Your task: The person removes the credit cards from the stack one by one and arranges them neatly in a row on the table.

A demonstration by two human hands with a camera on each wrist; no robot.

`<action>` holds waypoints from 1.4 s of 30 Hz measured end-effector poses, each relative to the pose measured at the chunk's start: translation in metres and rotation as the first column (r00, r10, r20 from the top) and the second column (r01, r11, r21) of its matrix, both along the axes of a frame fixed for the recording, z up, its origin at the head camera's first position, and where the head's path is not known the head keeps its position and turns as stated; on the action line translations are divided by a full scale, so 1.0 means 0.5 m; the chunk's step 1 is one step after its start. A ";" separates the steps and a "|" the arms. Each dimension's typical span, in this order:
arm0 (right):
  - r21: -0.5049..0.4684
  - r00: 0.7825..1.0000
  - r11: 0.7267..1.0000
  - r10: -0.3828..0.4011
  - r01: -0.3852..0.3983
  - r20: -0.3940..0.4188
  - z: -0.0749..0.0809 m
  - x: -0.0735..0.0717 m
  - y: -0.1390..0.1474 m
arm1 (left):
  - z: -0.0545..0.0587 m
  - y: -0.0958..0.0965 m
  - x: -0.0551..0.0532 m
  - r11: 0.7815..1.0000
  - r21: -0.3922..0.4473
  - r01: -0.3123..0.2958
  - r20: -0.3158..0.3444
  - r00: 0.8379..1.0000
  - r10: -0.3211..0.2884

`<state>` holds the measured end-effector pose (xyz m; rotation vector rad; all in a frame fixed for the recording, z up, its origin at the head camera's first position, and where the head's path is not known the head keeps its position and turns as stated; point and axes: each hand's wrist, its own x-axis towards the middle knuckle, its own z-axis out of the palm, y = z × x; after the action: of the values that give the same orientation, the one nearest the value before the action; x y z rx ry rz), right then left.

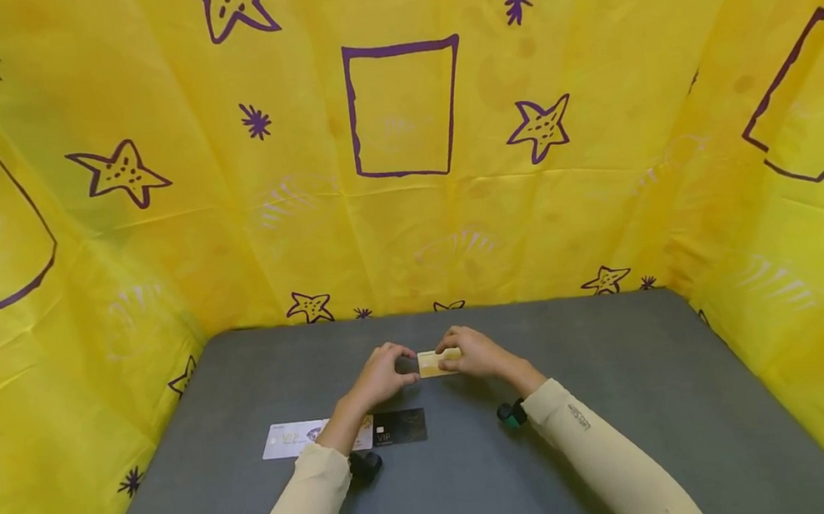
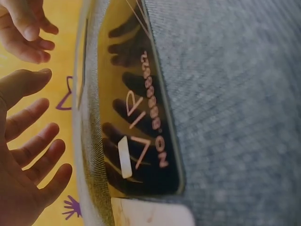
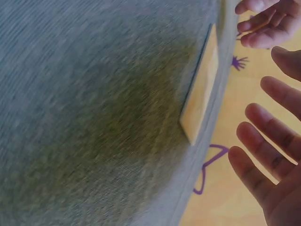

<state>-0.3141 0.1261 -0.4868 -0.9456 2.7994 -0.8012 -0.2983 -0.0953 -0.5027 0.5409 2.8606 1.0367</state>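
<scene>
A small gold card (image 1: 428, 365) lies on the grey table between the two hands. Over its right part, my right hand (image 1: 478, 354) hovers with fingers apart, covering some of the card in the head view. In the right wrist view the same card (image 3: 202, 89) rests flat, with the fingers (image 3: 270, 136) spread beyond it. My left hand (image 1: 385, 374) is just left of the card, thumb and fingers parted around nothing. Below the left wrist lies a black VIP card (image 1: 403, 427), its lettering large in the left wrist view.
White printed card surface (image 1: 288, 440) extends left from the black card, partly hidden by the left wrist. Dark wrist cameras (image 1: 365, 466) sit under the cuffs. Yellow patterned cloth (image 1: 410, 240) walls the grey table (image 1: 591, 456) at the back and both sides.
</scene>
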 end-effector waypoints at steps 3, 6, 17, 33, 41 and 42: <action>0.005 1.000 1.000 -0.010 0.010 0.007 -0.003 -0.005 0.004 | -0.002 0.003 -0.006 1.000 -0.020 0.000 0.017 1.000 0.000; 0.007 1.000 1.000 -0.018 0.018 0.001 -0.008 -0.009 0.008 | -0.005 0.009 -0.014 0.999 -0.045 0.003 0.029 1.000 -0.002; 0.047 0.999 0.998 -0.032 0.031 0.019 -0.025 -0.020 0.006 | -0.020 0.046 -0.036 0.994 -0.082 0.070 0.006 0.998 -0.069; 0.154 0.999 0.988 0.023 -0.027 0.028 -0.033 -0.035 0.005 | -0.032 0.066 -0.051 0.976 -0.168 0.136 -0.044 0.988 -0.145; 0.203 0.998 0.977 0.056 -0.058 0.017 -0.026 -0.042 0.001 | -0.027 0.067 -0.061 0.967 -0.202 0.153 -0.050 0.985 -0.166; 0.202 0.998 0.978 0.057 -0.059 0.017 -0.027 -0.043 0.002 | -0.027 0.067 -0.061 0.965 -0.209 0.156 -0.049 0.984 -0.170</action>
<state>-0.3358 0.1269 -0.5002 -0.9789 2.7631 -0.4999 -0.3290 -0.0620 -0.5163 0.7903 2.8728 0.7020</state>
